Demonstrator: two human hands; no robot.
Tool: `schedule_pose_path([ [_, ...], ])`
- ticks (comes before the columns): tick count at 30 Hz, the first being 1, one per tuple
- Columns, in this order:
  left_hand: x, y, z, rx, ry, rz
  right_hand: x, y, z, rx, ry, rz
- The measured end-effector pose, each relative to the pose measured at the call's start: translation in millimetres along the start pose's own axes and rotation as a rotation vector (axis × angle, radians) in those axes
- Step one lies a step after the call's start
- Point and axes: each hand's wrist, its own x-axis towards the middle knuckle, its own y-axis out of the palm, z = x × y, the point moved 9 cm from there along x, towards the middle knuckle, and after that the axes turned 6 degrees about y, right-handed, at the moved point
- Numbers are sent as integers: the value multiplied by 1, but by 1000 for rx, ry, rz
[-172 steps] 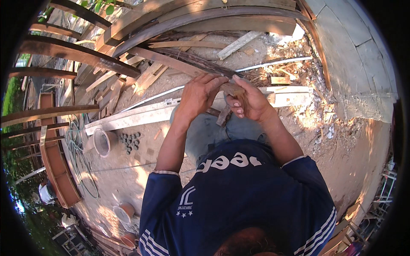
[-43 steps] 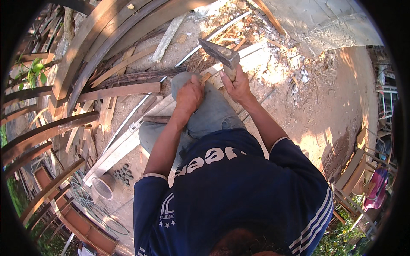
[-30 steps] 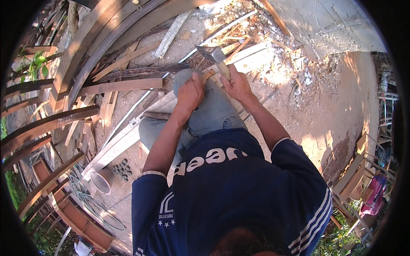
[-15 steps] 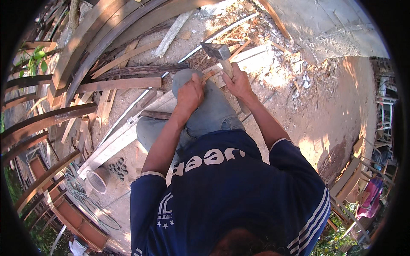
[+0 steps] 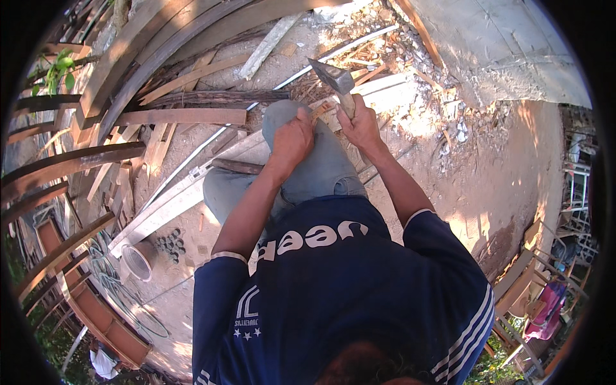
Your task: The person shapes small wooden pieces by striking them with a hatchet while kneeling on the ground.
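Observation:
My right hand (image 5: 362, 130) is wrapped round the wooden handle of a hatchet (image 5: 335, 77). Its dark metal head is raised, the thin edge pointing up and left and the square butt toward the right. Over my bent knee, my left hand (image 5: 294, 139) is closed on a small piece of wood (image 5: 320, 110). Only the light brown end of this piece shows beyond the fingers, just below and left of the hatchet head. Hidden in my fist is the rest of it. Beneath the knee runs a long pale timber beam (image 5: 168, 200).
Dark planks (image 5: 183, 116) and curved-looking beams are stacked at the left. Wood chips (image 5: 420, 106) litter the sunlit ground ahead. A bucket (image 5: 136, 262), several small dark round objects (image 5: 170, 244) and a coiled hose (image 5: 122, 298) are at the lower left. A concrete slab (image 5: 507, 48) lies far right.
The hatchet head has turned and dropped slightly, its edge now pointing more up and left. My left hand and the wood piece have shifted slightly right in the picture.

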Motion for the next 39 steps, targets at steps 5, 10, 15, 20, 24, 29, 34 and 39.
schedule_pose_path([
  [5,14,-2,-21,54,90,-22,-11,45,-113,-304,33,85],
  [10,12,-3,-16,86,80,-30,13,20,-137,-183,381,167],
  [15,3,-6,-11,23,32,-2,14,-29,-12,203,113,-61],
  [20,8,3,-9,-20,0,43,-4,40,-126,-178,219,105],
  [24,-8,12,10,-31,-51,53,15,37,-123,-322,312,163],
  [29,5,7,-1,5,-14,29,7,-19,5,166,102,-105],
  [34,19,5,-20,64,80,-16,-8,49,-140,-324,210,142],
  [39,2,6,-11,4,-16,29,13,27,-100,-184,335,149],
])
